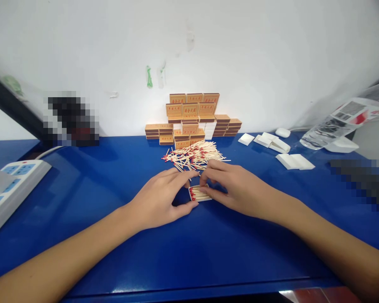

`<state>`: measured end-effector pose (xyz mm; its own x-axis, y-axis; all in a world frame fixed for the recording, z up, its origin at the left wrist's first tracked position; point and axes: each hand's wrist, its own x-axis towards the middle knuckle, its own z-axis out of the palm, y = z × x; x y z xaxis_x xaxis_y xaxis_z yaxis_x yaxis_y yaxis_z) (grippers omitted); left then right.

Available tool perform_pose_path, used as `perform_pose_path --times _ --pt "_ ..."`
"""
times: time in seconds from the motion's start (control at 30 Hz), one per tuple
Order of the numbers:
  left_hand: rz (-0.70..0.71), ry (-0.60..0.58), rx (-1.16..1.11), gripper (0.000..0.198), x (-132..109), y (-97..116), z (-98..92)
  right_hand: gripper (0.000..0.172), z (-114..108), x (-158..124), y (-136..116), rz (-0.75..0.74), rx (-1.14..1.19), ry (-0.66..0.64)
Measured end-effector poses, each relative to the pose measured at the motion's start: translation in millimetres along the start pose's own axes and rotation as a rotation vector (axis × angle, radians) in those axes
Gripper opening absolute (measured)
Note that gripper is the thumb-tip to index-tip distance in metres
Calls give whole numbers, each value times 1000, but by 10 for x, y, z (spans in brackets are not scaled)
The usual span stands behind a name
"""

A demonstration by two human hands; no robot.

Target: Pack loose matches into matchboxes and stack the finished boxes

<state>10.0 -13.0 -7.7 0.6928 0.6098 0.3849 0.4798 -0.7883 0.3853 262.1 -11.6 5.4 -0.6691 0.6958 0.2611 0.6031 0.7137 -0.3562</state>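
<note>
A small white matchbox tray (201, 200) filled with red-headed matches (196, 193) lies on the blue table. My left hand (161, 195) curves around the tray's left end, thumb at the near corner and fingers at the far side. Over the tray's right part, my right hand (230, 183) has its fingers curled and its thumb on the matches; its fingers hide that end. Just behind both hands spreads a loose pile of matches (198, 155), heads pointing mixed ways.
Stacked matchboxes (190, 110) stand against the white wall behind the pile. White empty trays (295, 161) lie at right, near a clear plastic bottle (331, 122) that leans. A power strip (22, 179) sits at far left. The blue table's front edge (192, 290) runs below my arms.
</note>
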Motion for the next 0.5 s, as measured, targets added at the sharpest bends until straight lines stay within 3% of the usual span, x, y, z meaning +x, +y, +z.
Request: perform_pose_path --times 0.5 --pt "0 2 8 53 -5 9 -6 13 -2 10 -18 -50 -130 -86"
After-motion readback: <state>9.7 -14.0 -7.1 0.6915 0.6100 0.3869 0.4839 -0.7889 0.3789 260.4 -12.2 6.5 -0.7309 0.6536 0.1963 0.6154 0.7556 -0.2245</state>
